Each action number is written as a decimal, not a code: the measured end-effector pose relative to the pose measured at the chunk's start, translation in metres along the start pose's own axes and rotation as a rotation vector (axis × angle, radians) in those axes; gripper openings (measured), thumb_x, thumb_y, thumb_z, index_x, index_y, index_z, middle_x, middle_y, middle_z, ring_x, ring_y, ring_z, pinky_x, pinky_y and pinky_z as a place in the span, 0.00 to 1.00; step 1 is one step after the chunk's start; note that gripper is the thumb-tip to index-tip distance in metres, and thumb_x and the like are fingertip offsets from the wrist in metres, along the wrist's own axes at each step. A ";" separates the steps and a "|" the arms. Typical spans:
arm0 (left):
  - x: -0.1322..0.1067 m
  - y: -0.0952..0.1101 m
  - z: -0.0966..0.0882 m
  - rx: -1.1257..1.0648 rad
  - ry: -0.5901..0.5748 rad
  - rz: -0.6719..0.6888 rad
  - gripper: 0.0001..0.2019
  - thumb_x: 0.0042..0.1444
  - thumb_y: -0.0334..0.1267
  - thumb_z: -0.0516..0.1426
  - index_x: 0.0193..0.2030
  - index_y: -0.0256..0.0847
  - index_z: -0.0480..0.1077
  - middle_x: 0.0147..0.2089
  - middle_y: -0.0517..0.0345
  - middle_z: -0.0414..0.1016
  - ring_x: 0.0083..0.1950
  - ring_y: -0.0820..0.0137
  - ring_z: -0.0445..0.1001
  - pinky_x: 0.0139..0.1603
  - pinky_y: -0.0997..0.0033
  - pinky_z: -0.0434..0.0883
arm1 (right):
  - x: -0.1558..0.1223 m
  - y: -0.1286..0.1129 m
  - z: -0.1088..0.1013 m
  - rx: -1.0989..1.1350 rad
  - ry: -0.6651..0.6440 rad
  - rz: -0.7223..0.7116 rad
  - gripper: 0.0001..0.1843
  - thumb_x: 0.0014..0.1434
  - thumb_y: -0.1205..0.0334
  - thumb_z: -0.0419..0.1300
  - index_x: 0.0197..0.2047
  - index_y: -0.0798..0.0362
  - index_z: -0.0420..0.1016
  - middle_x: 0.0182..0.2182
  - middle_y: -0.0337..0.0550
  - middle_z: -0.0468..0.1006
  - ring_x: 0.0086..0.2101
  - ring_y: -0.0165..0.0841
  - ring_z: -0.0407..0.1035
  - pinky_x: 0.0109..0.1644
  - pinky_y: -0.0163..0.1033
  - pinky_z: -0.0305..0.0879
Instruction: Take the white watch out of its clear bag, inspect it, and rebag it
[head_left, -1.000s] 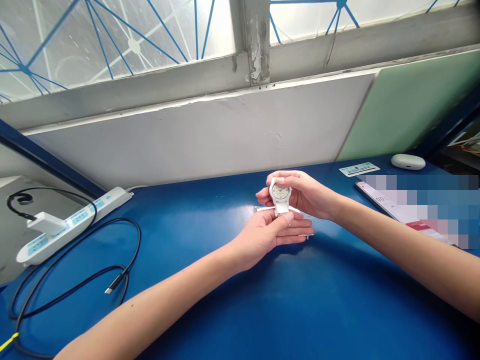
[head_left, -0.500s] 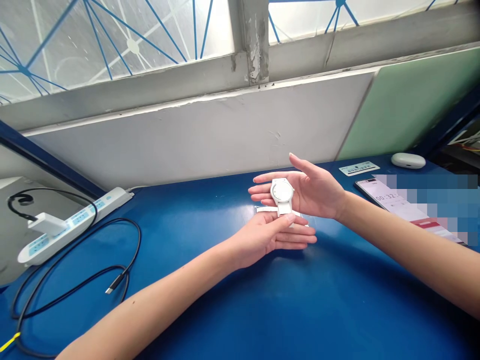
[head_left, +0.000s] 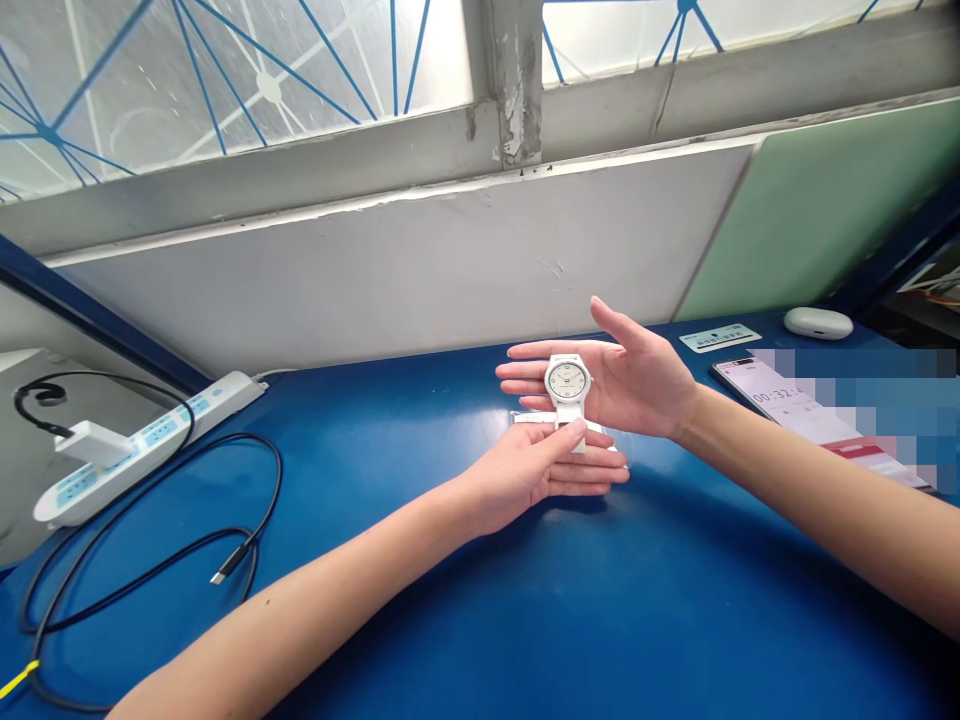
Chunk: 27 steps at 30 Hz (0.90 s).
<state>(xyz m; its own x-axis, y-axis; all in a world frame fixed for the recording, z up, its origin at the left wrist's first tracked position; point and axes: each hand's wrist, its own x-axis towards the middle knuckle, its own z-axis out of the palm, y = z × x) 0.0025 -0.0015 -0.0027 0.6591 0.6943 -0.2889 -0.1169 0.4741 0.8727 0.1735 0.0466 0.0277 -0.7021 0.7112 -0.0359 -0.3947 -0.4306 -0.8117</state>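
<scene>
A white wristwatch [head_left: 568, 381] with a round pale dial faces up between my hands. My left hand [head_left: 536, 465] pinches its strap under the thumb, the other fingers stretched out flat below. Behind the watch, my right hand [head_left: 637, 385] is spread with the palm turned up and the thumb raised. Whether the watch touches that palm I cannot tell. Something white in clear plastic [head_left: 523, 418] lies on the table, mostly hidden by my left hand.
On the left are a white power strip [head_left: 161, 440] with a charger [head_left: 94, 445] and a coiled black cable [head_left: 274, 480]. At the right lie a phone [head_left: 787, 400] with a running timer, a card [head_left: 720, 338] and a white earbud case [head_left: 817, 322] on the blue table [head_left: 600, 610].
The watch has tilted slightly, so glare has left its dial and the hands and numerals show. My right hand has shifted slightly to the right.
</scene>
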 end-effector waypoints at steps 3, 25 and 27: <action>-0.001 0.001 0.003 0.001 0.042 0.031 0.25 0.60 0.53 0.63 0.50 0.30 0.76 0.51 0.33 0.80 0.56 0.51 0.79 0.61 0.52 0.71 | -0.001 -0.002 0.000 0.002 -0.010 0.000 0.42 0.65 0.32 0.43 0.60 0.61 0.71 0.61 0.61 0.73 0.61 0.49 0.67 0.68 0.57 0.56; -0.006 0.008 0.011 0.005 0.174 0.063 0.16 0.67 0.45 0.57 0.48 0.30 0.74 0.48 0.36 0.81 0.53 0.55 0.81 0.60 0.55 0.72 | -0.002 -0.006 0.001 -0.249 0.027 -0.024 0.33 0.66 0.36 0.49 0.55 0.54 0.76 0.55 0.53 0.79 0.59 0.47 0.68 0.65 0.54 0.61; -0.006 0.010 0.009 0.079 0.236 0.140 0.16 0.67 0.46 0.58 0.47 0.32 0.73 0.47 0.39 0.82 0.53 0.56 0.81 0.59 0.57 0.72 | -0.002 -0.008 0.003 -0.426 0.108 -0.112 0.26 0.65 0.41 0.56 0.53 0.52 0.78 0.53 0.51 0.81 0.55 0.44 0.72 0.62 0.51 0.64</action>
<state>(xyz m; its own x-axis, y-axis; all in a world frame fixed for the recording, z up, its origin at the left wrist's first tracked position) 0.0042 -0.0058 0.0112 0.4479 0.8615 -0.2390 -0.1307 0.3275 0.9357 0.1765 0.0473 0.0363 -0.5941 0.8041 0.0234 -0.1695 -0.0966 -0.9808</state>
